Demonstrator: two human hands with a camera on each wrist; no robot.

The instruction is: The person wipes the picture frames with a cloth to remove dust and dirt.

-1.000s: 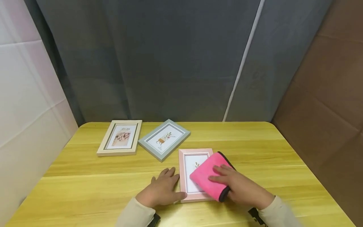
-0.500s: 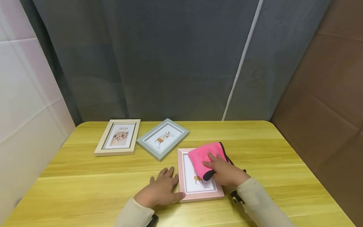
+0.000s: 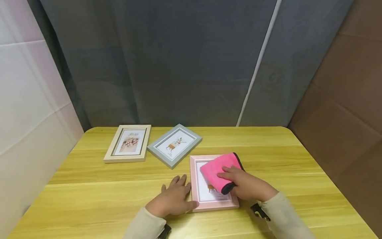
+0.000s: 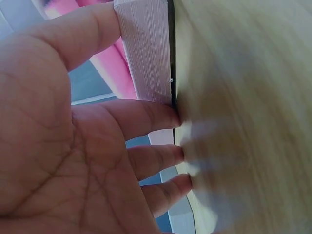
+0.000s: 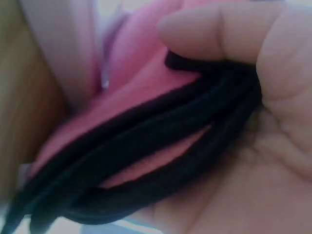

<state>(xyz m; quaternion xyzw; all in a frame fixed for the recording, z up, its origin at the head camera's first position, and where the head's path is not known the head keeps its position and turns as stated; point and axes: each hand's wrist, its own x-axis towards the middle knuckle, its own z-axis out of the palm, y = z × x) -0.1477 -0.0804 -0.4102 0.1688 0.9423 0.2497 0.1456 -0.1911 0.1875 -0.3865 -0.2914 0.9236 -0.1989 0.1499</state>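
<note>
The right grip [image 5: 275,131] holds a folded, black-edged pink cloth [image 5: 139,75] against a pale frame [image 5: 63,44].

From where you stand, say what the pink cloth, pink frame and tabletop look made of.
Pink cloth: soft, matte fabric, perhaps microfibre; it folds, with black bound edges.
Pink frame: wood or plastic, unclear which, low sheen; fine lines streak its side.
Tabletop: wood or wood-look laminate, slightly glossy; grain bands and soft reflections.

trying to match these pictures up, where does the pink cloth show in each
Head: pink cloth right of centre, lower half.
Left wrist: pink cloth upper left, partly behind the pink frame.
Right wrist: pink cloth top centre to lower left.
Shared landmark: the pink frame.
</note>
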